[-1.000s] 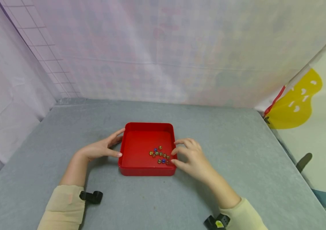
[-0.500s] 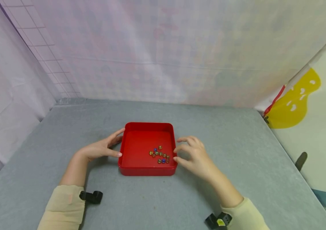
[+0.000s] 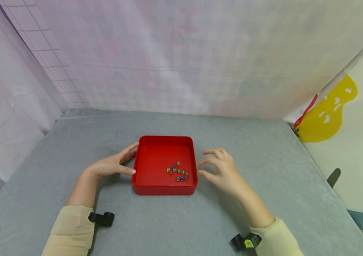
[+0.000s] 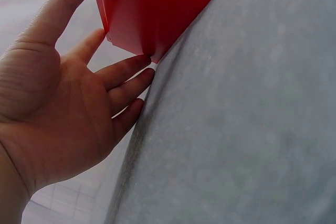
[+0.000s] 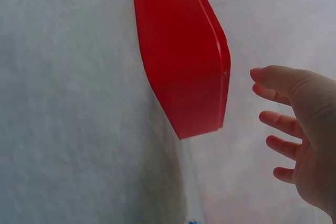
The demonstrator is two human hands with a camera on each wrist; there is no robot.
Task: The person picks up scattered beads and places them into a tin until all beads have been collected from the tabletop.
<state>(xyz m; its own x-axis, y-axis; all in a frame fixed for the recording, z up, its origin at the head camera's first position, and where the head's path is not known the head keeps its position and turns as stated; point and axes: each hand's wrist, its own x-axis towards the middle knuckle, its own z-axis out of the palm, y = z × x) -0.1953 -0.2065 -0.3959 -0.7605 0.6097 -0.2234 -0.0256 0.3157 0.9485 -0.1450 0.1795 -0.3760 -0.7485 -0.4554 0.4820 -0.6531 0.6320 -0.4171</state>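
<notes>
A square red tray [image 3: 155,156] with raised walls sits on the grey table. Several small glass marbles [image 3: 179,171], mostly amber with a couple of blue ones, lie loose in its right front part. My left hand [image 3: 112,165] rests at the tray's left wall, thumb and fingers spread and fairly straight, touching the side. In the left wrist view, fingertips of that left hand [image 4: 68,93] meet the red wall. Just off the tray's right wall hovers my right hand [image 3: 223,173], loosely bent, holding nothing. The right wrist view shows a gap between the right hand [image 5: 310,129] and the tray [image 5: 184,77].
Grey cloth covers the table [image 3: 155,224] around the tray. A pale curtain [image 3: 181,71] hangs behind it, and a white sheet with a yellow printed shape [image 3: 328,117] runs along the right edge. Each wrist wears a black camera [image 3: 102,219].
My right hand has drawn back to the right from the tray's right edge, its fingers leaving the rim. The left hand, tray and marbles look the same.
</notes>
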